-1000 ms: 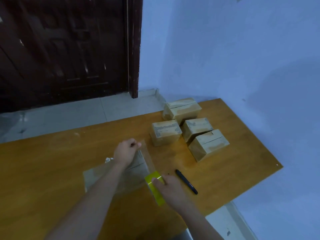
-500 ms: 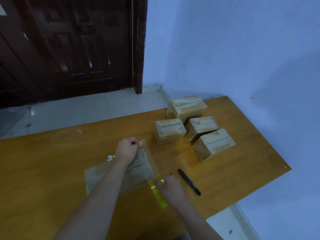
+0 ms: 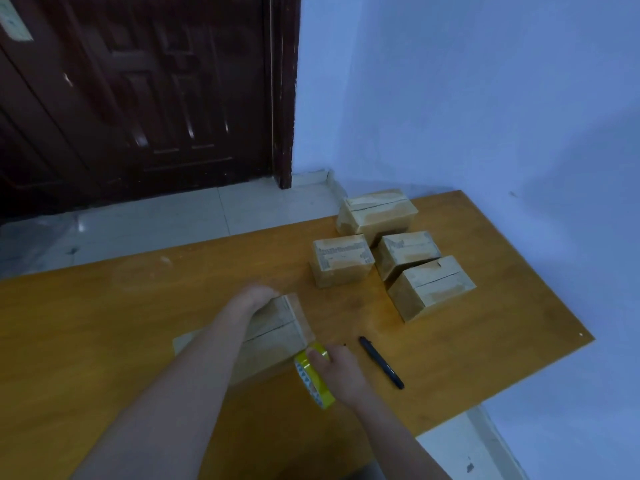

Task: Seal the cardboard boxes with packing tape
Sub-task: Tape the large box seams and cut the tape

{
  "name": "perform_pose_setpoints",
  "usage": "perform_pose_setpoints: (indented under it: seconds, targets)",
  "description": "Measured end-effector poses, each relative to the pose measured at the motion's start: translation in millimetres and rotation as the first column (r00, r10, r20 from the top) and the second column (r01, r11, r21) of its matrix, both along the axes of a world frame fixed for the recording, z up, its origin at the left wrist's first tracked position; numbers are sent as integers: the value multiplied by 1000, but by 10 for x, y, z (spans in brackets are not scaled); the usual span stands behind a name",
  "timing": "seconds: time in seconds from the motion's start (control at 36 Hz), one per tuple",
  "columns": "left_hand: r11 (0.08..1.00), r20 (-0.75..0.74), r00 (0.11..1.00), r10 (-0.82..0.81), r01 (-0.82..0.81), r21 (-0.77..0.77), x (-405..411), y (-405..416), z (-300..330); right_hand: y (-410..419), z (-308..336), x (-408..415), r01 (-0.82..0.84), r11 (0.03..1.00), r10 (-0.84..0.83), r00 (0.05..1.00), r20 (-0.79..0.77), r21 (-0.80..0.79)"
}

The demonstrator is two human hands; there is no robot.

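Note:
A cardboard box [image 3: 273, 336] lies in front of me on the wooden table [image 3: 104, 323], partly hidden by my left forearm. My left hand [image 3: 254, 297] presses on the box's far end, over the end of a clear tape strip [image 3: 301, 317] that runs along the box's right edge. My right hand [image 3: 337, 370] grips the yellow tape roll [image 3: 313, 377] at the box's near right corner. Several more small cardboard boxes [image 3: 388, 251] stand grouped at the table's far right.
A black pen [image 3: 381, 362] lies on the table just right of my right hand. A dark wooden door [image 3: 138, 98] and pale floor tiles [image 3: 173, 216] are beyond the table. A blue wall [image 3: 485, 98] runs along the right side.
My left hand has lowered from holding the tape end up to pressing on the box's far end. The right hand with the roll has stayed at the near corner.

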State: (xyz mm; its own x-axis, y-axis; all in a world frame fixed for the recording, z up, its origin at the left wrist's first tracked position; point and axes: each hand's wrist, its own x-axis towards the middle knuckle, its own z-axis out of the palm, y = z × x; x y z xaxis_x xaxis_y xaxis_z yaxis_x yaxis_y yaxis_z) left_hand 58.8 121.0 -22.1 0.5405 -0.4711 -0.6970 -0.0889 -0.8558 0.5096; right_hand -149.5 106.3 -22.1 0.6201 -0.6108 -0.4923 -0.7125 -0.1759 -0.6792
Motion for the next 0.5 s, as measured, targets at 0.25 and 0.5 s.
perform_pose_setpoints:
  seconds: [0.25, 0.5]
  targets:
    - [802, 526, 800, 288, 98, -589, -215, 96, -93, 157, -128, -9, 179, 960, -215, 964, 158, 215]
    - [789, 842, 527, -118, 564, -243, -651, 543, -405, 112, -213, -5, 191, 872, -338, 901, 271, 450]
